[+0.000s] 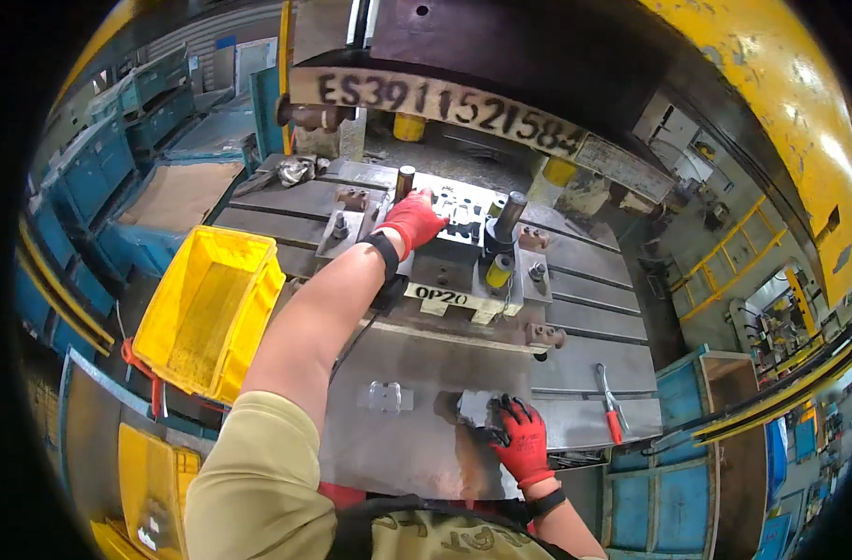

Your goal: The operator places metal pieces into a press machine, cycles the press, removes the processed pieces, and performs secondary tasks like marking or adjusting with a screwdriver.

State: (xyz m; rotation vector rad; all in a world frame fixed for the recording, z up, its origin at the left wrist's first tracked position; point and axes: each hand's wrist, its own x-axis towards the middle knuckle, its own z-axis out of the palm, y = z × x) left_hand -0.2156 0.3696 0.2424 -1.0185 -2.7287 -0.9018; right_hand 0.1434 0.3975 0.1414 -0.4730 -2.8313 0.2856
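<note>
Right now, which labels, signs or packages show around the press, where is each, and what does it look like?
Painted marking: long pale strip with dark characters, on the upper press block above the left hand.
Small label: pale tag with dark characters, on the die's front edge.
No packages or screens in view.

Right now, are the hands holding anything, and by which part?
The right hand grips a small grey metal part by its right end. The left hand rests on the die, holding nothing visible.

A: Those gloves on the left hand (410, 222) and right hand (519, 439)?

B: Red knit cloth, matt, with black coated fingers on the right 1.

A: The die block (463, 245)?

B: Bare steel, dull grey, scuffed. The press bed (575, 308) is the same, oily-looking.

A: And the yellow bin (211, 313)?

B: Smooth plastic, slightly glossy.
</note>
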